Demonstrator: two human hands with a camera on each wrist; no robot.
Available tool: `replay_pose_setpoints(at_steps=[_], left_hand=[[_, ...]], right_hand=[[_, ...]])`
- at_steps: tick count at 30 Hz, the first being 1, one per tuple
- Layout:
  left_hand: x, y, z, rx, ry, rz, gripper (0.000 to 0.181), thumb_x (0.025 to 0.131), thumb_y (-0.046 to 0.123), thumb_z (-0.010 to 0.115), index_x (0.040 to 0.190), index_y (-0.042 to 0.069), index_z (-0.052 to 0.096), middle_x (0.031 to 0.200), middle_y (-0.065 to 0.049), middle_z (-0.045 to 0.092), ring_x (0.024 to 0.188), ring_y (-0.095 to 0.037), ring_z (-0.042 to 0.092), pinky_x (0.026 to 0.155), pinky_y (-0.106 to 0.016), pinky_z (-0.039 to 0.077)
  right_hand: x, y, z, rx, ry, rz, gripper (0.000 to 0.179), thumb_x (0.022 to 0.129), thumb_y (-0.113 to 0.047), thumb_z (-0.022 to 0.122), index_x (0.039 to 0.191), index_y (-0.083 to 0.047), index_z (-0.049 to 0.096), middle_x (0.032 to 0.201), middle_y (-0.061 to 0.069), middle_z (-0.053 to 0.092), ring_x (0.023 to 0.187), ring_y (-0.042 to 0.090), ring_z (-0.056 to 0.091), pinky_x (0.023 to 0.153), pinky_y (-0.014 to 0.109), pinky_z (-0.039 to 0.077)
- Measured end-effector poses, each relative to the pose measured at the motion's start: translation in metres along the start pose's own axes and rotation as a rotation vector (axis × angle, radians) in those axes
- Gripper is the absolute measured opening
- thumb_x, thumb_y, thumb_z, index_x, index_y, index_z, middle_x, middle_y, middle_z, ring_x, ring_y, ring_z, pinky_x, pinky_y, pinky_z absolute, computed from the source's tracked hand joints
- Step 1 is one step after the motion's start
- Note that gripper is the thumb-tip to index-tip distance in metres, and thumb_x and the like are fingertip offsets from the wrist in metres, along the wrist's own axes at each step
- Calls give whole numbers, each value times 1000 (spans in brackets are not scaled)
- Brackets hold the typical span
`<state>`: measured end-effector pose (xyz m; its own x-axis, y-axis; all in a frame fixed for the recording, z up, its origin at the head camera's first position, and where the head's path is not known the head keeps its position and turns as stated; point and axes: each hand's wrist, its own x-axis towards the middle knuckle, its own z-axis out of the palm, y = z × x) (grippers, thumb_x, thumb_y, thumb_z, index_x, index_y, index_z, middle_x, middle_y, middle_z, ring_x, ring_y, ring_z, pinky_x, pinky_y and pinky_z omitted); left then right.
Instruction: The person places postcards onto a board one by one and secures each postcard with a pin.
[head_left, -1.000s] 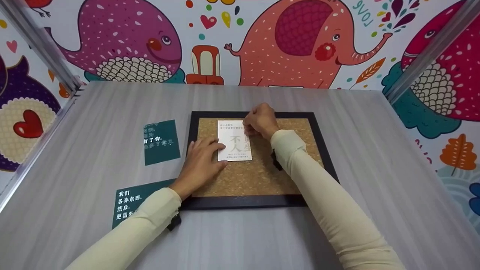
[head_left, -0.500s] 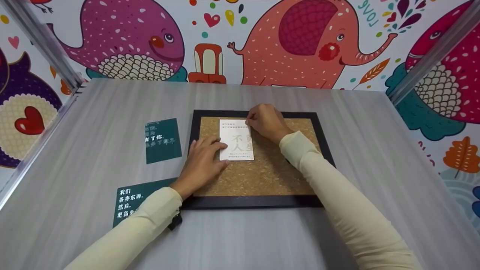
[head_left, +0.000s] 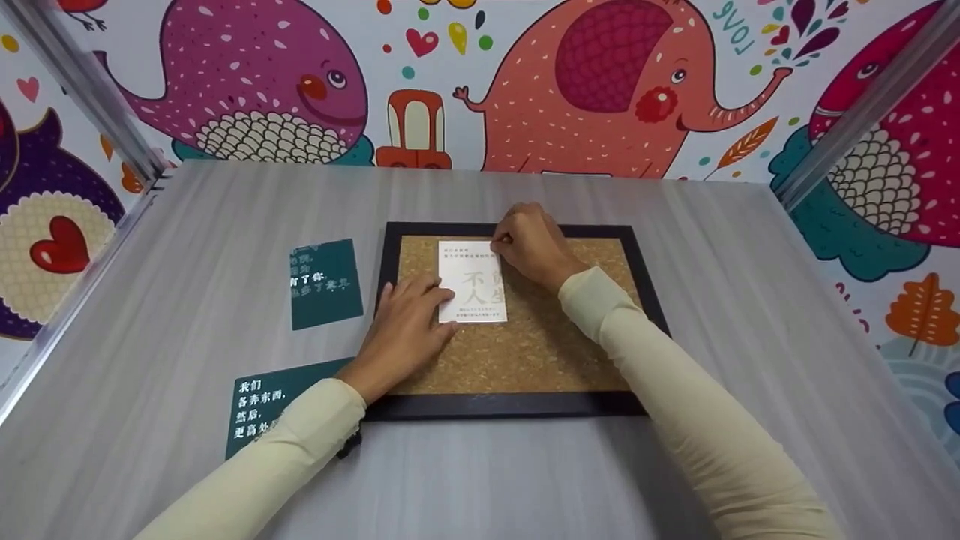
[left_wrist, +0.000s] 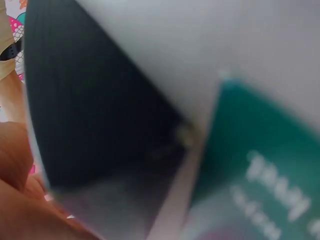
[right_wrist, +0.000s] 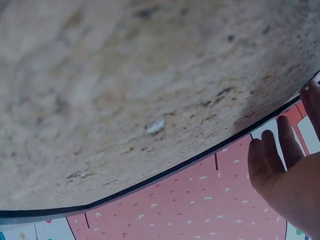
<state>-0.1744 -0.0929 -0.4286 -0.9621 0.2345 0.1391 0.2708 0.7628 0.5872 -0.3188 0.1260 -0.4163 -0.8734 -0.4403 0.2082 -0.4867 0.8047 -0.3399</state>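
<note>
On a cork board (head_left: 525,360) with a black frame (head_left: 495,405) lies a white card (head_left: 465,262) printed with Chinese characters. My left hand (head_left: 409,311) rests across the frame's left side, its thumb and index finger touching the card's left edge. At the card's upper right corner, my right hand (head_left: 536,244) pinches with thumb and index finger; whatever small thing is between the fingertips is hidden. In the right wrist view that hand (right_wrist: 292,185) appears beyond the cork, its other fingers loosely bent. The left wrist view is blurred, with part of the left hand (left_wrist: 20,190) at lower left.
A small dark green card (head_left: 326,296) with white writing lies left of the board. Nearer, a larger green card (head_left: 289,386) sits partly under the left forearm. The grey table (head_left: 480,480) ends at a cartoon-printed wall (head_left: 592,142) behind and metal posts (head_left: 855,120) at the sides.
The right hand has turned a little and its forearm has swung outward to the right, fingertips staying at the card's upper right corner. Left hand and cards keep their places.
</note>
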Motion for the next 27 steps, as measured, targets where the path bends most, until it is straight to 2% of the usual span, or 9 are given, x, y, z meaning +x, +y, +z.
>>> replay_pose_setpoints(at_steps=[9,13,15,18,20,23,27], left_hand=[[-1,-2,0,14,-8,20,42,101,18,82,138,1,73,159,-20,56,157,-42,40,131,-72,16],[-1,-3,0,5,-7,33,42,100,16,82,138,0,73,157,-21,58,154,-42,44,130,-74,17],[0,-11,6,-13,9,51,42,100,17,82,138,1,73,156,-20,58,152,-41,46,130,-74,17],[-1,-14,5,-51,18,33,42,100,15,82,139,0,72,153,-19,60,150,-41,48,130,-72,16],[-4,-13,-1,-79,22,2,42,101,13,80,140,0,71,150,-18,62,150,-41,48,132,-68,19],[-9,-6,-21,-103,18,-66,42,103,10,77,143,-1,69,150,-20,63,150,-42,48,131,-63,28],[-15,-18,-43,-118,40,-134,45,106,12,72,149,-2,64,158,-25,56,152,-46,46,126,-63,36]], right_hand=[[-2,-1,0,51,-15,16,12,103,-4,77,109,-3,86,112,12,76,104,22,70,94,39,63],[-2,-1,-1,25,-12,-25,12,102,-2,76,106,-2,87,110,13,76,103,24,71,92,40,63],[-2,0,0,6,-11,-51,12,101,-1,75,105,-1,87,109,14,76,102,25,72,91,40,63],[-2,1,0,-11,-16,-73,13,100,-1,75,104,-1,87,110,15,75,103,26,72,90,41,63],[-1,1,0,-13,-22,-71,13,101,-1,74,105,-1,87,110,14,75,103,26,72,91,41,63],[-1,1,0,-20,-28,-67,14,101,-1,74,105,-1,87,111,14,74,102,25,71,90,40,63],[0,-1,-1,-38,-37,-75,15,101,-1,73,107,-1,87,111,15,73,101,26,69,89,40,63]])
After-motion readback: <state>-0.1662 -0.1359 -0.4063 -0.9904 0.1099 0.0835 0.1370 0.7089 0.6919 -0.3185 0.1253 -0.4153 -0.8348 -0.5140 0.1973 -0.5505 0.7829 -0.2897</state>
